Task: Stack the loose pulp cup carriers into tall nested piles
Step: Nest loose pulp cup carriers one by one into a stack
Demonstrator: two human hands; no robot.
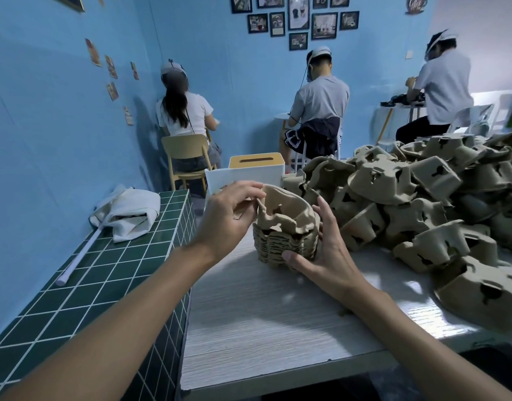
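Nested pile (283, 247) of pulp carriers stands upright on the white table (263, 314), near its left edge. Top carrier (289, 211) sits on the pile, tilted and crumpled, not seated flush; its left rim rides high. Left hand (228, 218) is just left of the pile, fingers curled, thumb and fingertips pinching that raised left rim. Right hand (321, 256) is on the pile's right side, spread wide: thumb pressed on the pile's lower front, fingers round its right flank up to the top carrier's edge, so it clasps the pile between thumb and fingers. Loose heap (422, 198) of carriers lies right of the pile and behind it, most upside down, the nearest just beside the right hand's fingers; cannot tell if any touch the pile. Behind the pile, at the table's far end: white tissue box (256, 166) with a yellow slotted lid. Left of the pile, off the table: dark green tiled counter (90, 285) carrying a bunched white cloth (127, 212) and a white rod (78, 259) running from under the cloth toward the camera. Far behind the pile: three people (318, 105) seated, backs turned, facing a blue wall (46, 125) with framed pictures (298, 18).
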